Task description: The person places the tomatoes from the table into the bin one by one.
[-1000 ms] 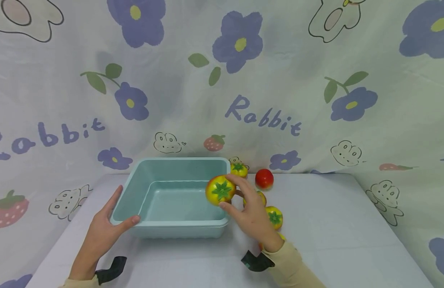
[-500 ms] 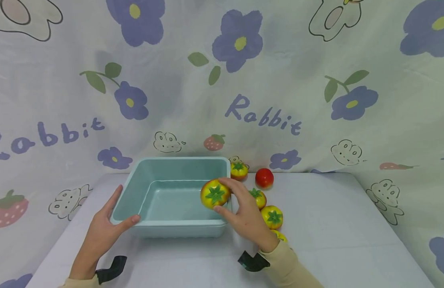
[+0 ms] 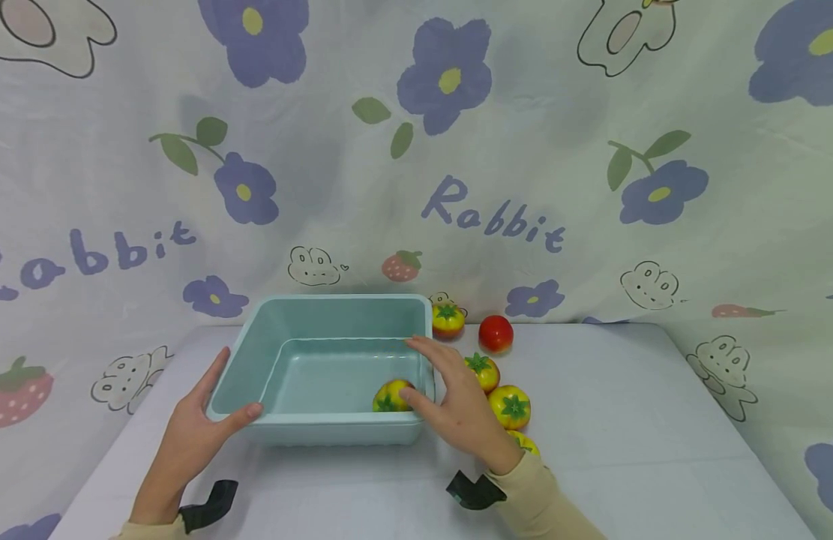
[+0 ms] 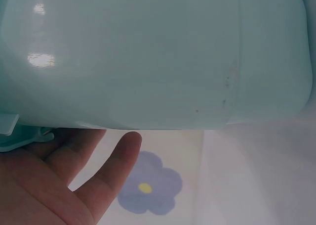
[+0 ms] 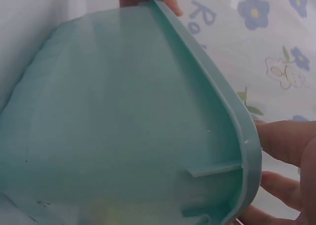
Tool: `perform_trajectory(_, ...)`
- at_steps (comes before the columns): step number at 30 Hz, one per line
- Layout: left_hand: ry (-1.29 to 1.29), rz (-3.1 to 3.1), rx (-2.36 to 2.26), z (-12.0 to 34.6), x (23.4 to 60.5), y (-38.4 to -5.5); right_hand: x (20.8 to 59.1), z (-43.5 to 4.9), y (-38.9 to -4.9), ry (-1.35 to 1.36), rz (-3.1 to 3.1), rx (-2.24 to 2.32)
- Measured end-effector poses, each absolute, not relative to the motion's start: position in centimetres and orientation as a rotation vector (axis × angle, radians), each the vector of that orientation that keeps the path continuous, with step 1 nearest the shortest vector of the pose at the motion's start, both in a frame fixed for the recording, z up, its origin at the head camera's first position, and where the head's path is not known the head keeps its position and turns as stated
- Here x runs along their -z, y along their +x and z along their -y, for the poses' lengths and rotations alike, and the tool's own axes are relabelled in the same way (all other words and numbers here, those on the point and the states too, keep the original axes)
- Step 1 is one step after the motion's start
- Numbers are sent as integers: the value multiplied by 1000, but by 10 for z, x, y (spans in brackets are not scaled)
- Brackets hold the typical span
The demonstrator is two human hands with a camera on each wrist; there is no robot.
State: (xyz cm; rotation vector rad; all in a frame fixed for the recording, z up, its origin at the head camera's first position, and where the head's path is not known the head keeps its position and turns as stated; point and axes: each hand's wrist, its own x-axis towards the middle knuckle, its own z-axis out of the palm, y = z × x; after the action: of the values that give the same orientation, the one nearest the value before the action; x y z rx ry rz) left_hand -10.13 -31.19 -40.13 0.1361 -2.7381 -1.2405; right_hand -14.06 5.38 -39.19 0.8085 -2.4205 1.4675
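Observation:
My left hand [image 3: 193, 431] holds the pale blue-green plastic basin [image 3: 335, 418] at its front left corner, thumb over the rim, fingers along the outer side. In the left wrist view, the fingers [image 4: 111, 170] lie against the outer wall. A yellow-and-red tomato [image 3: 389, 397] with a green star-shaped leaf top lies inside, at the front right, partly hidden by the front rim and my right thumb. My right hand [image 3: 459, 409] hangs over the right rim with thumb and fingers spread apart, holding nothing. The right wrist view shows right-hand fingers [image 5: 281, 141] beyond the rim.
Right of the basin, a loose row of tomatoes stands on the white table [image 3: 625, 420]: one at the back [image 3: 447, 321], a red one [image 3: 495, 334], and several nearer ones, including a tomato [image 3: 509, 407] beside my right wrist. A patterned curtain [image 3: 362, 210] hangs behind.
My right hand has moved left over the basin and let go of the tomato, which has dropped to the basin's floor. My left hand has stayed at the corner.

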Motion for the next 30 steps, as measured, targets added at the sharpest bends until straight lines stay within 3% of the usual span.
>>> perform_trajectory(19, 135, 2732, 1253, 311, 401, -99, 384, -84, -158, 740, 2298, -1531)
perform_trajectory(30, 130, 2723, 1262, 312, 402, -100, 377, -116, -173, 572, 2379, -1531)
